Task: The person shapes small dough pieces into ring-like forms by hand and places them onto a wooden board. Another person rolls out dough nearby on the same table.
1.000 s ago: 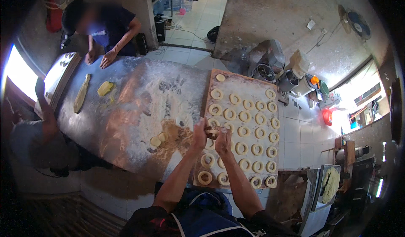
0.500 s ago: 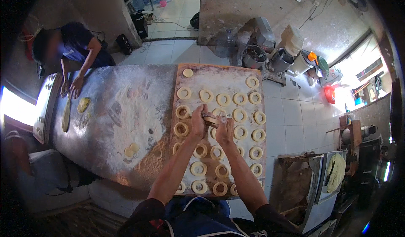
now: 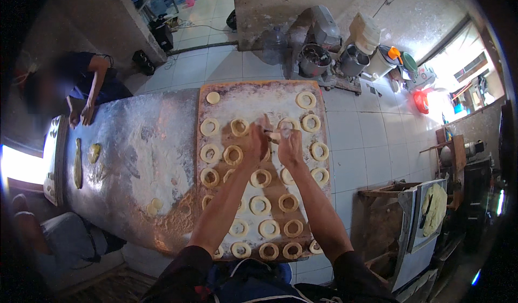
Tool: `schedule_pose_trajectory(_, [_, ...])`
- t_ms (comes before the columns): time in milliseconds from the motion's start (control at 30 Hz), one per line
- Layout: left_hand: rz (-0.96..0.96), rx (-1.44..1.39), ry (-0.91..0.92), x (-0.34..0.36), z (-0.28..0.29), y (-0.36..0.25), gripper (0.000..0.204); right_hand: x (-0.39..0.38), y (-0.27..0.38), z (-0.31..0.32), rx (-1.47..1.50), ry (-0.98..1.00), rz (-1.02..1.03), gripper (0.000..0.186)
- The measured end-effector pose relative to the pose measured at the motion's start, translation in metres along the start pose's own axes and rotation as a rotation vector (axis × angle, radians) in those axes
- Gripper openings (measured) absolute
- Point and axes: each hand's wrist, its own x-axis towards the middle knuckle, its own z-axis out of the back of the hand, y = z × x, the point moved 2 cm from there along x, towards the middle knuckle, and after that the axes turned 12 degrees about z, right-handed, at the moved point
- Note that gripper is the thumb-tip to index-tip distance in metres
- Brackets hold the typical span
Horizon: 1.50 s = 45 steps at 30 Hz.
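Both hands meet above a floured board carrying rows of dough rings. Between them is a small pale piece that looks like a dough ring, mostly covered by the fingers. My left hand is closed at its left side, its fingertips smeared by motion. On the opposite side, my right hand has its fingers curled around the piece. Rings lie on the board beneath and around both hands. One dough disc without a hole sits in the far left corner.
A metal table dusted with flour adjoins the board's left side, bearing two thin dough discs, a dough strip and a lump. A co-worker leans over its far end. Metal pots stand beyond; a wooden stand is at right.
The view has shifted, so the board sits further left. My hands still meet over it with the pale piece between them. The co-worker's hands have moved off the dough strip.
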Motion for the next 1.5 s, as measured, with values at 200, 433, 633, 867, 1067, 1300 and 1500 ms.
schedule_pose_trajectory(200, [-0.526,0.675,0.116,0.045,-0.025,-0.019,0.035,0.036,-0.016,0.024,0.365,-0.079,-0.18,0.034])
schedule_pose_trajectory(433, [-0.48,1.14,-0.386,0.121,-0.07,-0.047,0.034,0.092,-0.05,0.049,-0.342,0.012,-0.218,0.049])
schedule_pose_trajectory(633, [-0.596,1.19,-0.169,0.117,-0.038,-0.056,0.047,0.027,-0.012,0.06,-0.302,0.093,-0.208,0.047])
schedule_pose_trajectory(867, [-0.711,1.315,-0.26,0.075,-0.041,-0.067,0.045,-0.06,0.055,0.044,-0.046,0.168,-0.274,0.047])
schedule_pose_trajectory(1067, [-0.758,0.88,-0.143,-0.079,0.098,-0.062,0.028,-0.155,0.086,0.056,-0.028,0.067,-0.323,0.037])
schedule_pose_trajectory(1300, [-0.586,1.207,-0.768,-0.283,0.332,-0.045,0.022,-0.189,0.133,-0.008,0.167,0.134,-0.455,0.019])
schedule_pose_trajectory(1500, [-0.767,1.385,-0.952,-0.264,0.385,-0.095,0.031,-0.175,0.2,-0.089,0.181,0.223,-0.28,0.013])
